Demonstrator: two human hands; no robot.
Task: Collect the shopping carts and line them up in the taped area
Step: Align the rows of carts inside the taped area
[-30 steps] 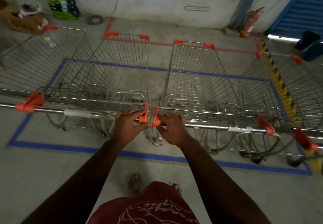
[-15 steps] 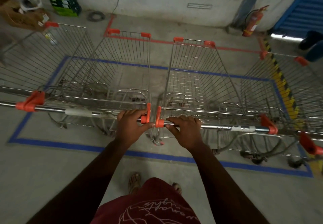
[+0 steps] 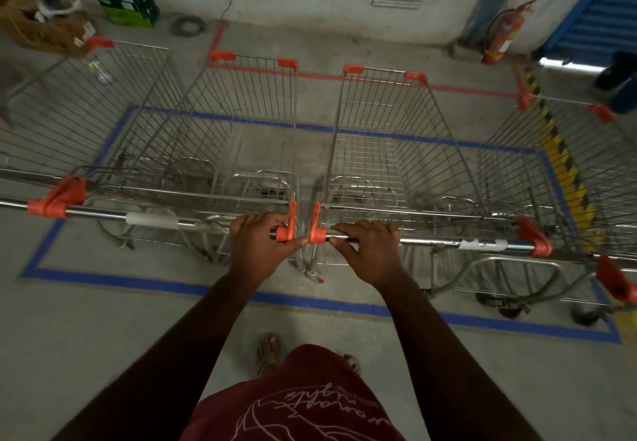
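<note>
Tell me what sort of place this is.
Probably a store's back room or basement cart bay: wire shopping carts with orange handle caps stand inside a blue tape rectangle on the bare concrete floor, and a red fire extinguisher leans against the plain wall.

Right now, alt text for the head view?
Left hand and right hand each hold the handle of one of two adjacent shopping carts, parked in a row inside blue floor tape; a red fire extinguisher stands by the wall.
</note>
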